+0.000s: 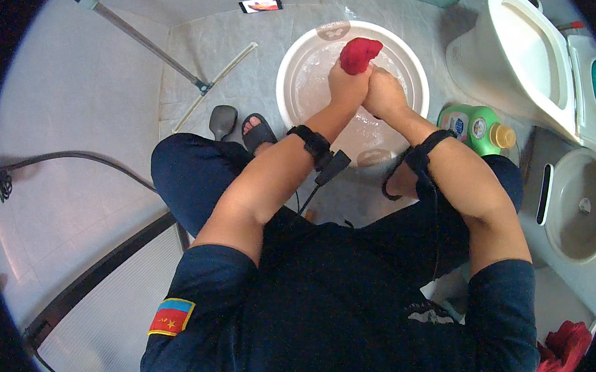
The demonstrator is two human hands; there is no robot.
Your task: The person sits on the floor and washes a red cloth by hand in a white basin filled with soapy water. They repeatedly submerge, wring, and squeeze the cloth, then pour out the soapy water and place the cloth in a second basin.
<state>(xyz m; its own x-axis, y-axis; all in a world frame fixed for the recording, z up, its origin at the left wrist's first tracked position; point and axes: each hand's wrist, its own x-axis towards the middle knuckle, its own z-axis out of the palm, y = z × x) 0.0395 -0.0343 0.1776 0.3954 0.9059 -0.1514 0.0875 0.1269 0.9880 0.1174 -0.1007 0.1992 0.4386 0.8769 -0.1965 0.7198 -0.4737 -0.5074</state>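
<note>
Over a round white plastic basin (282, 96) on the floor, both my hands are close together. My left hand (347, 86) is closed around a bunched red cloth (358, 55), whose rounded end sticks out above the fist. Pressed beside it, my right hand (386, 92) grips the same cloth lower down; most of that part is hidden by the fingers. A small dark bit of cloth shows below the right hand. Soapy water (315, 91) with white suds lies in the basin beneath.
Right of the basin lies a green detergent bottle (481, 129) with a yellow cap. Beyond stand a white lidded bin (492, 70) and a grey bucket (581, 206). Red fabric (560, 360) lies lower right. A floor squeegee (142, 43) and a phone (260, 4) are at the upper left.
</note>
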